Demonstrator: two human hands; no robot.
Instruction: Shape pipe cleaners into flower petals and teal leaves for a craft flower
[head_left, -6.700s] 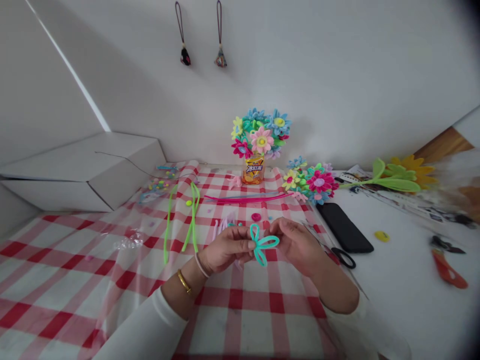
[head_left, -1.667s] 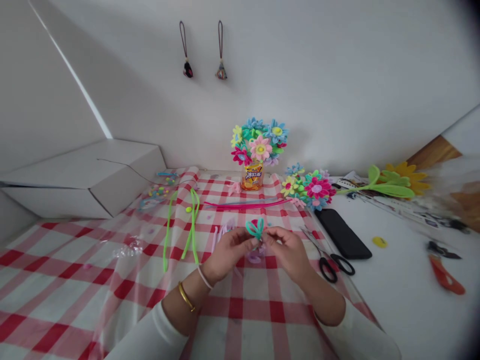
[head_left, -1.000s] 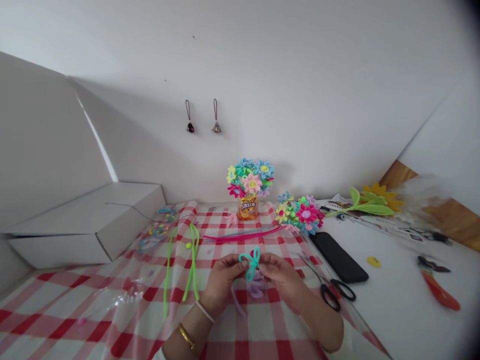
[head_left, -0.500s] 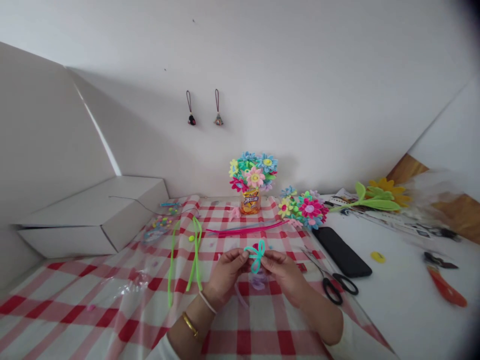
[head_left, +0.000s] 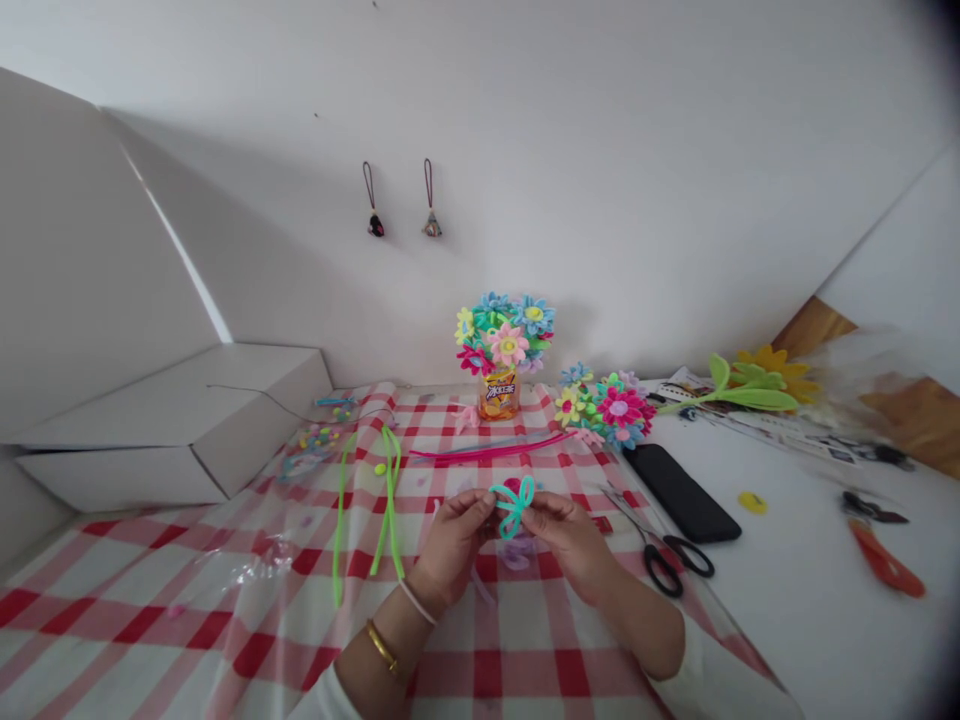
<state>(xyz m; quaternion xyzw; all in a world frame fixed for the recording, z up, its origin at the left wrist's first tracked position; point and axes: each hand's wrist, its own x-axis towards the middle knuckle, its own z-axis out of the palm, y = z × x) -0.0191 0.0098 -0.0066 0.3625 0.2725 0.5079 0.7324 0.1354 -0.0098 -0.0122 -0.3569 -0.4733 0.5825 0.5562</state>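
Observation:
Between my two hands is a turquoise pipe cleaner shape [head_left: 514, 508] bent into several petal-like loops. My left hand [head_left: 459, 540] pinches its left side between thumb and fingers. At its right side, my right hand [head_left: 571, 545] is closed on it the same way. Below the shape a lilac fuzzy piece [head_left: 516, 553] lies on the red-and-white checked tablecloth [head_left: 525, 640], partly hidden by my hands. Left of my hands lie bright green pipe cleaners [head_left: 390, 500]. Magenta pipe cleaners [head_left: 502, 450] stretch across the cloth beyond them.
A can of fuzzy flowers [head_left: 499, 395] stands at the back, with another flower bunch [head_left: 607, 410] lying right of it. Black-handled scissors [head_left: 664, 560], a black phone [head_left: 682, 495] and orange-handled pliers [head_left: 885, 555] lie to the right. A white box [head_left: 172, 420] sits at the left.
The view has shifted slightly, so the background sits a little higher and further left. Both hands keep hold of the turquoise shape, which looks slightly turned.

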